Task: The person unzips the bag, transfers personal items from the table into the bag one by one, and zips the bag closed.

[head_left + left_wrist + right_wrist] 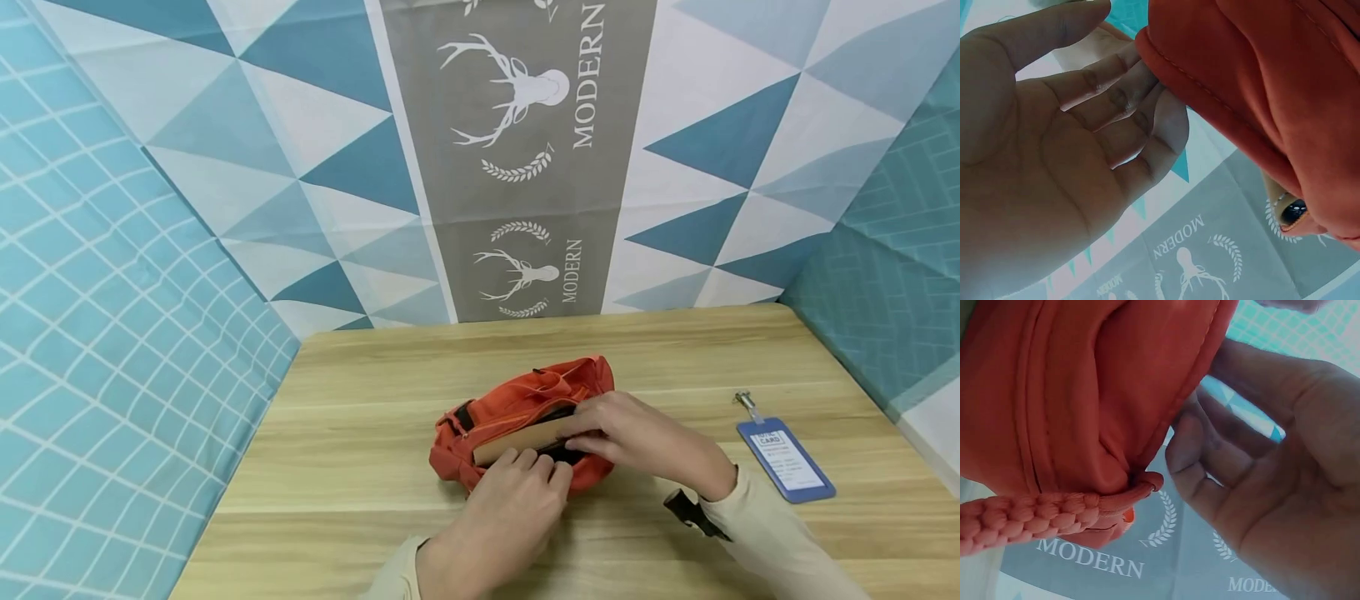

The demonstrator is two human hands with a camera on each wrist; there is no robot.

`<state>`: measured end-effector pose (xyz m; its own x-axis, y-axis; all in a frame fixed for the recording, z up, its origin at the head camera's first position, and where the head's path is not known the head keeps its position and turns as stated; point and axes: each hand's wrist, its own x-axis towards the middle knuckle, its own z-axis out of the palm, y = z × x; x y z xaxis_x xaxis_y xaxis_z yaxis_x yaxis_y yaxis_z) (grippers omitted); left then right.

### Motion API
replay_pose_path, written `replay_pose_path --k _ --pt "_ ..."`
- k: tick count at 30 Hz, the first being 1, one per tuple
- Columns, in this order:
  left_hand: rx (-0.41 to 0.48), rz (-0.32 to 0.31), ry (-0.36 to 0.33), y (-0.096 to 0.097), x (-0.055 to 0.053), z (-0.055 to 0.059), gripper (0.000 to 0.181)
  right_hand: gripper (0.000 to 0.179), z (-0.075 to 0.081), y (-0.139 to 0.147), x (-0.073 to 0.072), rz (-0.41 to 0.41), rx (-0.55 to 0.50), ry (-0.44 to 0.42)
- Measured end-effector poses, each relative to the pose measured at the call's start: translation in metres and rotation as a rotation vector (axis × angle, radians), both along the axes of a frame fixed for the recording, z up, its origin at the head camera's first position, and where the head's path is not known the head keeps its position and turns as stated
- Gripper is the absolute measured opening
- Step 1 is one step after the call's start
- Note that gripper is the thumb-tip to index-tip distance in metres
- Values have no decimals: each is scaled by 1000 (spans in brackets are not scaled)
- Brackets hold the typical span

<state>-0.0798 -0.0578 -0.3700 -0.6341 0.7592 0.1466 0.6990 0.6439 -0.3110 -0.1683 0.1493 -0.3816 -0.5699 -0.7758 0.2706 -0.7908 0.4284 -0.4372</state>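
Note:
A red fabric bag (510, 406) lies on the table with its mouth open toward me. A flat tan piece (517, 442) sits inside the mouth, above a dark interior. The left hand (517, 508) hooks its fingers over the near rim and grips it; the left wrist view has these fingers curled at the stitched red edge (1210, 103). From the right, the right hand (633, 433) reaches into the mouth and pinches the right end of the tan piece. Its fingertips are partly hidden behind the rim in the right wrist view, where a braided red handle (1029, 515) hangs.
A blue badge holder (783, 458) with a white card and a metal clip lies to the right on the wooden table (337, 467). Patterned cloth (525, 192) stands along the table's back edge, with teal cloth walls at both sides.

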Motion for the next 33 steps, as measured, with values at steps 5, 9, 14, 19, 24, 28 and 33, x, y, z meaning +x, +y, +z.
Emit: replay_pose_path --k 5,9,14,19,24,28,33 --pt "12 14 20 -3 -1 2 27 13 4 -1 6 -76 7 35" --pt "19 8 18 -3 -1 1 23 19 6 -3 12 -52 127 40" --pt "60 -1 13 -2 -3 0 16 20 10 -4 22 -79 171 55" --pt "46 -9 23 -1 -5 -2 13 25 14 -1 25 -89 121 56" --pt "8 2 16 3 -4 -6 28 12 18 9 19 -119 94 65" --pt "-3 22 9 6 -5 -11 35 18 16 17 8 -213 98 88" --pt "53 14 -113 5 -11 -18 21 28 12 25 -1 -297 162 2"
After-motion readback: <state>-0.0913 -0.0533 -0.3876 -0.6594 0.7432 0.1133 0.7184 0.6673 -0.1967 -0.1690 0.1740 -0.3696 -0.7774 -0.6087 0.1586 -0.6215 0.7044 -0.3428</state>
